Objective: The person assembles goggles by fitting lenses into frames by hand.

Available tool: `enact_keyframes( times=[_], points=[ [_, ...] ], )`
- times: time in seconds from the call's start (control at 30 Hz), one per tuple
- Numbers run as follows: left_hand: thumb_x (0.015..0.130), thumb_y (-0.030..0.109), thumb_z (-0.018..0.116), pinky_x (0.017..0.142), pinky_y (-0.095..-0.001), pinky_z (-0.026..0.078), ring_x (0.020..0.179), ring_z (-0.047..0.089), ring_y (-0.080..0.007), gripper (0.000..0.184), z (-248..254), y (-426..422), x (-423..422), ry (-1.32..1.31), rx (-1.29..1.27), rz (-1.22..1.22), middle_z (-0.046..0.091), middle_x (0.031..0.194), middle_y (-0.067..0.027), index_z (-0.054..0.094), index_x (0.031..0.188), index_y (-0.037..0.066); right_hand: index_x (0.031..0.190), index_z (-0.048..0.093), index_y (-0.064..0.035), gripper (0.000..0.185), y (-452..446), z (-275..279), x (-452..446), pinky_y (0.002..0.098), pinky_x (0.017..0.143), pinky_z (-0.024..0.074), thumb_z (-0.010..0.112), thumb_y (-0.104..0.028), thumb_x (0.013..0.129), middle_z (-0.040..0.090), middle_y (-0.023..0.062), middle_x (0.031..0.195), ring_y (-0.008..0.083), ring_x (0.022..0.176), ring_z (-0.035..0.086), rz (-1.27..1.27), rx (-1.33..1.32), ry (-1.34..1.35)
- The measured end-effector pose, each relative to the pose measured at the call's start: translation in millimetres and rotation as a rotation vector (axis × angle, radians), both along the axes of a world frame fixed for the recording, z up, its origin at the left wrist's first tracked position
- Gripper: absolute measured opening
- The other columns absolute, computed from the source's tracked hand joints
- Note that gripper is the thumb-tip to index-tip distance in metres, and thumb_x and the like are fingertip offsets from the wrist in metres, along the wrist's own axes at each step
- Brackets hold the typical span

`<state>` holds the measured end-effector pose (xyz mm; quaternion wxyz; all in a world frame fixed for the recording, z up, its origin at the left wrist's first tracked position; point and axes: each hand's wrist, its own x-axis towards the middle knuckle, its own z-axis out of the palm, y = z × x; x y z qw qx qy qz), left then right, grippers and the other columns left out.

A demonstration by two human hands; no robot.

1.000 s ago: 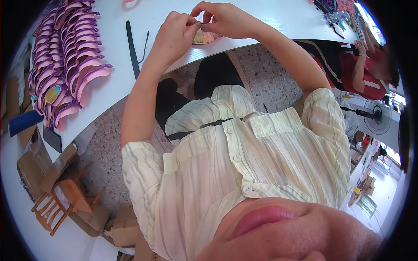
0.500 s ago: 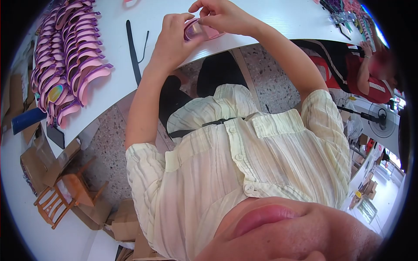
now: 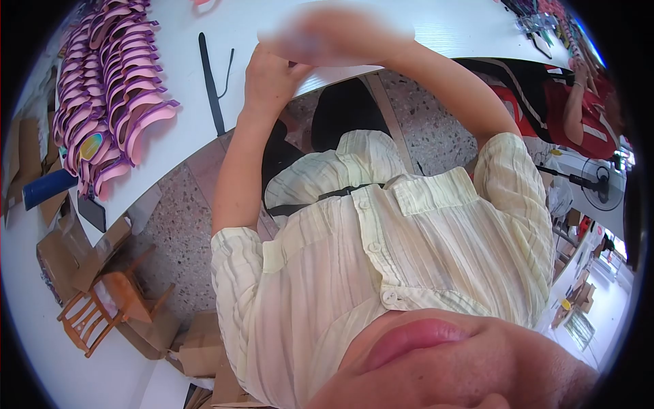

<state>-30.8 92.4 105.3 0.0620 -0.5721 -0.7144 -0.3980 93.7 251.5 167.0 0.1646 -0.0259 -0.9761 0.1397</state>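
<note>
Left hand (image 3: 268,82), bare with fingers bent, is just beside the bare right hand (image 3: 346,35) above the near edge of the glossy white table (image 3: 174,37); the right hand is so blurred that I cannot tell whether it grips or is loose, nor what the left one grasps, if anything; a small dark edge of some piece (image 3: 293,64) shows at the left fingertips, the rest lost in the blur; left of the hands lie a long flat black strap (image 3: 210,82) and a thin dark cord (image 3: 226,82); farther left, curved pink pieces with purple edging (image 3: 129,85) overlap in rows.
</note>
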Motion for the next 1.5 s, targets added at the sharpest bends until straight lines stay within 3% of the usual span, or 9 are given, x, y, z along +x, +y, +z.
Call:
enact_keyframes(
  times=[0.13, 0.37, 0.5, 0.6, 0.73, 1.13, 1.27, 1.37, 1.5],
  points=[
    [0.074, 0.032, 0.09, 0.083, -0.0373, 0.055, 0.095, 0.065, -0.0245, 0.062, 5.6, -1.4, 1.3, -0.077, -0.02, 0.005, 0.068, 0.1, -0.0072, 0.071, 0.13, 0.015, 0.122, 0.067, -0.0058, 0.031, 14.1, 30.4, 22.1, 0.0372, 0.078, 0.0577, 0.065, -0.01, 0.091, 0.073, 0.0145, 0.102, 0.0282, 0.085, 0.072, -0.051, -0.507, -0.064],
    [0.076, 0.032, 0.089, 0.088, -0.0352, 0.055, 0.098, 0.068, -0.0228, 0.062, 11.6, -5.8, 5.1, -0.134, -0.07, 0.019, 0.07, 0.107, -0.0073, 0.07, 0.134, 0.017, 0.109, 0.073, -0.0016, 0.022, 7.7, 16.4, 43.1, 0.0371, 0.079, 0.057, 0.071, -0.008, 0.088, 0.074, 0.0157, 0.098, 0.0265, 0.086, 0.072, -0.1, -0.339, 0.196],
    [0.075, 0.029, 0.089, 0.09, -0.0363, 0.055, 0.101, 0.069, -0.0253, 0.062, 3.2, -6.4, 8.4, 0.027, 0.063, 0.014, 0.073, 0.115, -0.0074, 0.07, 0.132, 0.015, 0.103, 0.074, -0.0001, 0.018, -7.2, 38.6, 24.0, 0.038, 0.079, 0.0569, 0.069, -0.01, 0.09, 0.074, 0.018, 0.091, 0.0317, 0.083, 0.072, -0.29, -0.646, 0.048],
    [0.074, 0.026, 0.09, 0.091, -0.0371, 0.055, 0.103, 0.068, -0.0264, 0.063, -1.3, -5.6, 9.1, 0.052, 0.129, 0.002, 0.073, 0.119, -0.0073, 0.068, 0.131, 0.013, 0.104, 0.075, -0.0008, 0.022, 13.7, 26.3, 2.3, 0.039, 0.078, 0.0572, 0.066, -0.017, 0.092, 0.074, 0.0179, 0.089, 0.0315, 0.08, 0.073, -0.048, -0.216, -0.022],
    [0.071, 0.021, 0.09, 0.091, -0.0382, 0.055, 0.103, 0.068, -0.0283, 0.063, -2.4, -6.3, 8.1, 0.063, 0.169, -0.007, 0.073, 0.117, -0.0076, 0.067, 0.128, 0.01, 0.107, 0.076, -0.0028, 0.027, 13.8, 67.5, -13.7, 0.0432, 0.08, 0.0558, 0.065, -0.022, 0.092, 0.075, 0.0184, 0.095, 0.0359, 0.083, 0.071, -0.102, -0.439, -0.533],
    [0.076, 0.035, 0.088, 0.084, -0.0379, 0.055, 0.094, 0.067, -0.0274, 0.064, -5.4, -2.4, 4.7, 0.05, 0.084, 0.031, 0.069, 0.104, -0.0098, 0.067, 0.13, 0.007, 0.097, 0.073, -0.0033, 0.017, 20.6, 29.9, -7.0, 0.0437, 0.075, 0.0549, 0.069, -0.018, 0.09, 0.072, 0.0181, 0.09, 0.0371, 0.083, 0.069, 0.034, -0.311, -0.096],
    [0.08, 0.043, 0.085, 0.081, -0.0375, 0.055, 0.089, 0.067, -0.0259, 0.063, -5.1, -1.4, 0.6, -0.048, 0.031, 0.068, 0.068, 0.102, -0.0102, 0.068, 0.13, 0.009, 0.09, 0.069, -0.0044, 0.011, 5.4, 30.0, 29.9, 0.0391, 0.063, 0.0531, 0.069, -0.016, 0.089, 0.065, 0.0124, 0.084, 0.0282, 0.073, 0.067, 0.042, -0.012, 0.238],
    [0.08, 0.045, 0.085, 0.079, -0.0368, 0.054, 0.086, 0.067, -0.0247, 0.062, 0.7, -1.0, 1.3, -0.129, 0.014, 0.057, 0.067, 0.1, -0.0102, 0.07, 0.128, 0.009, 0.117, 0.067, -0.0112, 0.029, 10.5, -1.6, 54.5, 0.0356, 0.076, 0.0584, 0.077, -0.018, 0.091, 0.068, 0.0061, 0.102, 0.0254, 0.085, 0.071, 0.096, 0.385, 0.133],
    [0.081, 0.044, 0.085, 0.075, -0.0357, 0.053, 0.084, 0.065, -0.0239, 0.055, 16.2, -0.5, 2.8, -0.197, -0.124, 0.02, 0.066, 0.095, -0.0099, 0.073, 0.121, 0.008, 0.115, 0.064, -0.0109, 0.028, 14.1, 2.0, 53.8, 0.0361, 0.076, 0.059, 0.075, -0.021, 0.091, 0.068, 0.004, 0.107, 0.0252, 0.09, 0.072, 0.138, 0.669, -0.063]
  ],
)
